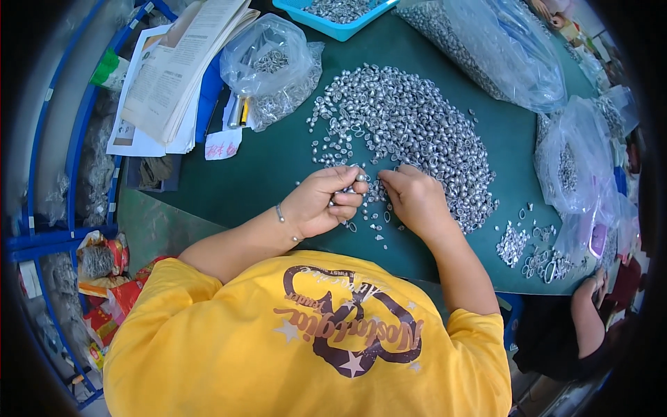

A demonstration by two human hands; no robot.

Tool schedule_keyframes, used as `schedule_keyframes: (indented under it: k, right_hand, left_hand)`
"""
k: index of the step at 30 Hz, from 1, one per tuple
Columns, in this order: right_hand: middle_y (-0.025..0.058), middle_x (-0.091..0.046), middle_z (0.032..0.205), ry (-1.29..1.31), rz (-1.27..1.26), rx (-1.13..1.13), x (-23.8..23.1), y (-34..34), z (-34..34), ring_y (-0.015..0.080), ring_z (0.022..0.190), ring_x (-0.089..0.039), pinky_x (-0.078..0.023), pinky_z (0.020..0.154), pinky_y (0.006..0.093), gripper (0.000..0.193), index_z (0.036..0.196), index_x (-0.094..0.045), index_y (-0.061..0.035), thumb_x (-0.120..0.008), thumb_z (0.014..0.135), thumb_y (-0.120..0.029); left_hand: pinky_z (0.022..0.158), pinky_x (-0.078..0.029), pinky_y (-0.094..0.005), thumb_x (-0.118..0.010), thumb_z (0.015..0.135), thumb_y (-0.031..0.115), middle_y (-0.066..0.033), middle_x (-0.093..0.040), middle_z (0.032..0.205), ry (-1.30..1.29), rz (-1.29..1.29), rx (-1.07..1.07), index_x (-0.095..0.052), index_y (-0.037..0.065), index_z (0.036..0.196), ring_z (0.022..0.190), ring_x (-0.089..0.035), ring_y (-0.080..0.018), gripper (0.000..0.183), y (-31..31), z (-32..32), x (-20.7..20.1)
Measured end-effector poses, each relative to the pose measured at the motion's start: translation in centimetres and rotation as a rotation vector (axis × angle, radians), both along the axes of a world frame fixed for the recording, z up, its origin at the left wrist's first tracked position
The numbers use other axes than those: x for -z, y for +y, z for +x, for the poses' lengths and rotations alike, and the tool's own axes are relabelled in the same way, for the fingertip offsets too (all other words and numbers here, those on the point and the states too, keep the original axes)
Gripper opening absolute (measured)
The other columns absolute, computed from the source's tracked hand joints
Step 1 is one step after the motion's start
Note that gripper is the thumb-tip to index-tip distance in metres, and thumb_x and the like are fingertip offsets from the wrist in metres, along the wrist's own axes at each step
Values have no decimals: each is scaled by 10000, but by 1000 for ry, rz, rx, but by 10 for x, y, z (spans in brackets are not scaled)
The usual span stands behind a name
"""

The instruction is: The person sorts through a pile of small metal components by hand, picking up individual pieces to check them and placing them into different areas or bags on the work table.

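The left hand (pixel 323 201) is curled closed, pinching a small silver metal piece (pixel 360 178) at its fingertips. Just beside it the right hand (pixel 415 200) rests knuckles up at the near edge of the pile of silver pieces (pixel 410 132) on the green table (pixel 271 167); whether it grips anything cannot be told. Left of the pile lies a small pink paper slip (pixel 223 144), then a clear bag of pieces (pixel 272 69) beside stacked white papers (pixel 177 69). Farthest off stands a blue tray (pixel 333 28), with a large clear bag (pixel 493 48) to its right
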State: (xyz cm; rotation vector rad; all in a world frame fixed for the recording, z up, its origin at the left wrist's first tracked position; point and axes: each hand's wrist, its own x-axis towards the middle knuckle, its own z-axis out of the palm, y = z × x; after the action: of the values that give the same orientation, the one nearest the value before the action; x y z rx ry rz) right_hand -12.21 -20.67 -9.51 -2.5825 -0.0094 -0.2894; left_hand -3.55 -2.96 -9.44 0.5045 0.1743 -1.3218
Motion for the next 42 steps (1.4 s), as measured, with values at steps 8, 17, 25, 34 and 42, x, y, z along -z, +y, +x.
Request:
schedule_keyframes:
  k: [8,17,25,34,42]
  right_hand:
    - [50,-582,691,-13,-39,10,-5,3,3,222,587,-580,-452,513,323,96,852,-644,-67,-613,762,-77]
    - [-19,-521,617,364,1606,83,-15,13,-5,25,478,-385,-274,418,173,110,895,-621,34,-604,808,-32]
    - [87,-509,634,233,1746,133,-13,11,-9,66,471,-371,-269,401,184,105,812,-549,21,-564,802,-82]
    - [140,-617,758,26,49,308,-8,15,53,299,685,-599,-478,621,375,114,804,-644,-42,-616,762,-145]
    - [141,-619,806,156,10,271,-12,5,62,308,706,-600,-477,631,391,123,820,-646,-44,-620,748,-141]
  left_hand:
    - [459,-304,-131,-429,934,171,-19,-472,805,32,-20,32,-507,46,913,550,-368,-21,149,4,10,0]
    - [452,-294,-140,-428,933,173,-9,-437,780,27,-119,116,-480,52,878,544,-353,-29,142,16,28,5]
    - [404,-278,-150,-424,918,188,-44,-408,799,-30,-46,200,-448,56,771,571,-371,-77,199,26,46,-2]
    - [509,-432,-229,-672,760,158,-41,-628,716,-1464,399,34,-671,20,805,573,-560,-118,146,-11,77,-9]
    - [626,-469,-294,-662,731,129,-95,-615,739,-1884,498,17,-661,45,794,687,-600,-232,105,-37,90,6]
